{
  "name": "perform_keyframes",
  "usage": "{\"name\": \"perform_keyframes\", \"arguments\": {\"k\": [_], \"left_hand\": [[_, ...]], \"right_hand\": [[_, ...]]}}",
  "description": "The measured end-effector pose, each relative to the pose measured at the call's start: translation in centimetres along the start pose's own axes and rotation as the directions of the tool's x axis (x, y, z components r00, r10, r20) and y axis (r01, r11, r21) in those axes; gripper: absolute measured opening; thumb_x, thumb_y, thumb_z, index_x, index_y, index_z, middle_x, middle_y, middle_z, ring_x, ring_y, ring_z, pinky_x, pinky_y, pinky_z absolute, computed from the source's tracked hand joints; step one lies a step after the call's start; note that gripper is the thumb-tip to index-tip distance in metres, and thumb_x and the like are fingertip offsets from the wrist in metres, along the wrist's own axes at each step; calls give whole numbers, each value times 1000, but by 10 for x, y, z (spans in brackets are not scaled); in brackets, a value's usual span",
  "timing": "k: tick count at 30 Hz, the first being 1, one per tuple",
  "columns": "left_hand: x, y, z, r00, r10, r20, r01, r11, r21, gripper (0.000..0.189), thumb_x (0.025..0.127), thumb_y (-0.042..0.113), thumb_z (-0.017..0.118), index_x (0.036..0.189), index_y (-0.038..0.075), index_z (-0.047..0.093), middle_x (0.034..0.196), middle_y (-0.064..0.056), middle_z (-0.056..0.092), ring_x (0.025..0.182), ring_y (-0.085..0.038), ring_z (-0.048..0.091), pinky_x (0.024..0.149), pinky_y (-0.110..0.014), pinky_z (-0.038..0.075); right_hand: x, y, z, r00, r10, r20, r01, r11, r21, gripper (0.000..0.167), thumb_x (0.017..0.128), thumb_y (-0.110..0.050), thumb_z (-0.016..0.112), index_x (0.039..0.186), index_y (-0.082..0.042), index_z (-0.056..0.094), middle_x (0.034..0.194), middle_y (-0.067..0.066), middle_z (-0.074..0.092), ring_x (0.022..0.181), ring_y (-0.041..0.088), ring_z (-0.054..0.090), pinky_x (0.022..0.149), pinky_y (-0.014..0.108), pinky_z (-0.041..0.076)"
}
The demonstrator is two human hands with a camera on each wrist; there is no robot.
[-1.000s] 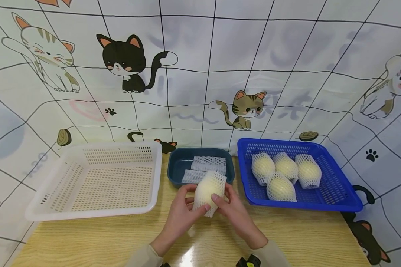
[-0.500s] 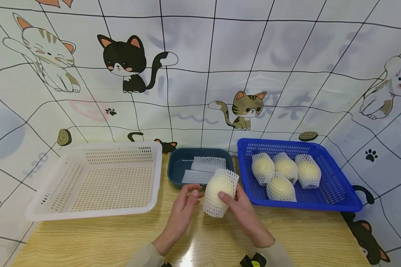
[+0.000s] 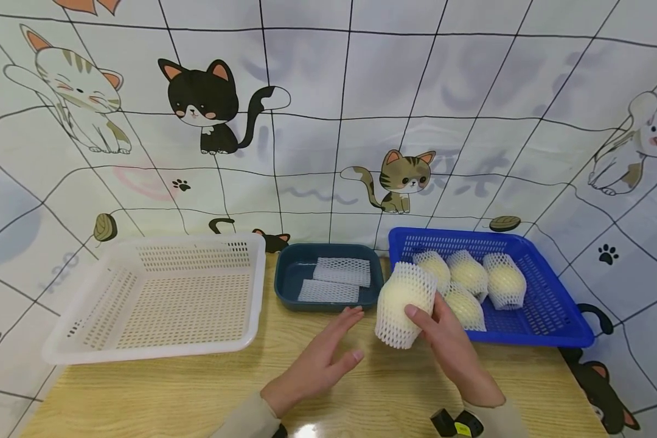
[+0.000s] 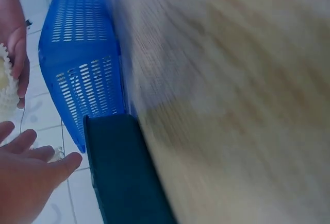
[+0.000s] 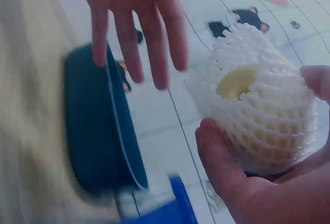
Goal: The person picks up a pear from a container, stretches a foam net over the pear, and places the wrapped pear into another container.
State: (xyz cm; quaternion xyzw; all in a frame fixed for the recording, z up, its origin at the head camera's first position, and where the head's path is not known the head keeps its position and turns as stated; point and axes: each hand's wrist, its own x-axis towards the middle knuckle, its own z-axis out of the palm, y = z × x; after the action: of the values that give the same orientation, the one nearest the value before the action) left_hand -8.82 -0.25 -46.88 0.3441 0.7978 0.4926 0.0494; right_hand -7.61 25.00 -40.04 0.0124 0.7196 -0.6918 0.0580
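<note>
My right hand grips a pale yellow round fruit wrapped in a white foam net sleeve. It holds the fruit in the air at the left front corner of the blue basket. In the right wrist view the fruit's yellow top shows through the sleeve's open end. My left hand is empty, its fingers extended, over the table in front of the dark teal tray. Several more net-wrapped fruits lie in the blue basket, partly hidden behind the held one.
Two flat foam net sleeves lie in the teal tray. A white perforated basket stands at the left of the wooden table. A cat-print tiled sheet hangs behind everything.
My left hand has let go of the wrapped fruit and straightened its fingers. My right hand has carried the fruit rightward, from in front of the teal tray to the blue basket's corner.
</note>
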Motion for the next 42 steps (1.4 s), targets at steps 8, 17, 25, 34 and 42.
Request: {"name": "perform_keyframes", "arguments": {"k": [8,17,25,34,42], "left_hand": [[15,6,19,972,119,205,-182,928,325,75,106,56,46,164,13,26,173,0,11,158,-27,11,120,-59,27],[34,11,42,948,136,288,-298,700,650,75,107,62,31,166,17,21,174,-4,6,158,-26,10,119,-60,28],[35,8,49,952,141,273,-300,620,725,73,107,63,31,166,19,24,174,-5,8,157,-29,16,119,-60,28],[38,8,53,956,121,267,-285,595,751,69,108,62,28,165,23,27,173,-1,10,157,-29,16,120,-60,27],[41,13,52,966,115,231,-255,576,776,67,107,64,31,162,26,37,171,1,21,156,-28,23,119,-59,29]], "right_hand": [[-9,0,-45,991,-96,-90,96,995,-6,59,110,-16,50,158,-5,18,133,0,50,114,6,61,88,24,55],[-6,-7,-105,983,-29,-183,-14,973,-229,66,110,-31,50,158,-2,16,137,7,44,104,-4,59,81,15,53],[2,-13,-144,977,14,-214,-107,896,-432,78,110,-43,47,159,5,11,148,25,37,102,-1,57,75,16,52],[11,-15,-176,972,64,-224,-192,765,-614,95,105,-50,54,157,13,5,146,38,31,119,44,45,82,37,49],[30,-4,-189,983,86,-160,-180,564,-806,92,101,-42,64,147,26,20,129,45,43,106,53,54,78,56,54]]}}
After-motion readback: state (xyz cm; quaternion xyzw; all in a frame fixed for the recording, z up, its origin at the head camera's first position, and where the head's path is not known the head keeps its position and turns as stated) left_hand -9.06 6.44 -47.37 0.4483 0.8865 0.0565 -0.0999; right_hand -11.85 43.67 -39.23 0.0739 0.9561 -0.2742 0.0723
